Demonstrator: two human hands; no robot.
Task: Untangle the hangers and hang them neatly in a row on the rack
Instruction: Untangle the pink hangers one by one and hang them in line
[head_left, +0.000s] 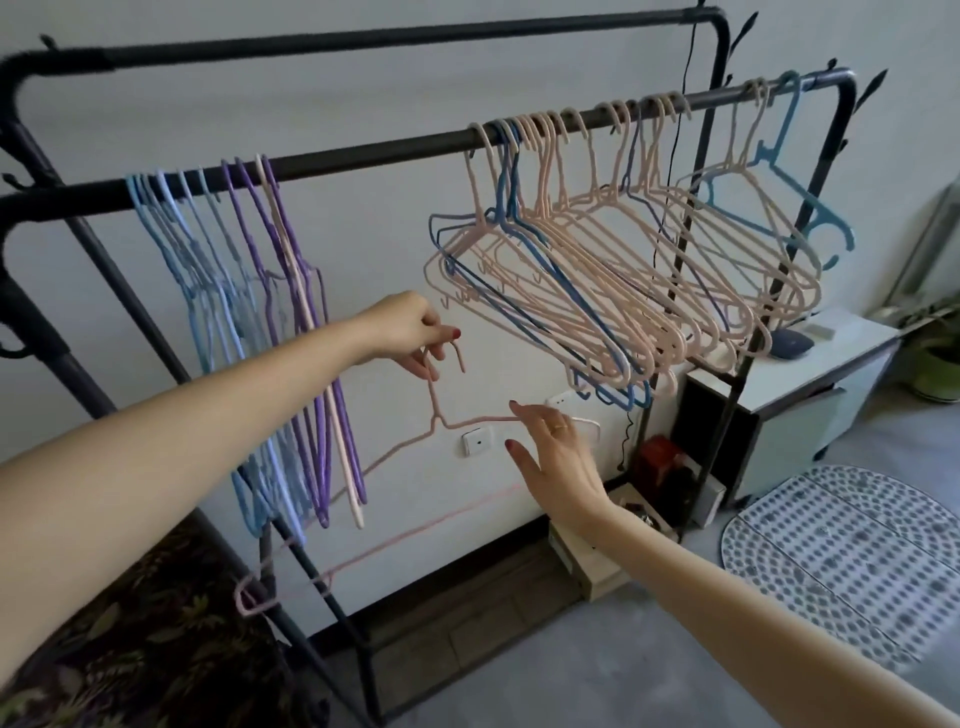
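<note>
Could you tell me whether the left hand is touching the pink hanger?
Touching. The head view shows the left hand pinching the pink hanger at the base of its hook, fingers curled round the wire.

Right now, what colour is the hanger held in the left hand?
Pale pink hanger, pinched at its hook by the left hand; head view.

A room in a home is shown. A black clothes rack (363, 150), hung with plastic hangers (597, 270), is set against a plain white wall above and behind the grip. To the right of the grip a low white cabinet (810, 410) is placed, with a potted plant (935, 364) beyond it. A patterned oval mat (852, 561) is laid on the grey floor, and wall sockets (477, 441) are fitted just below the grip.
</note>
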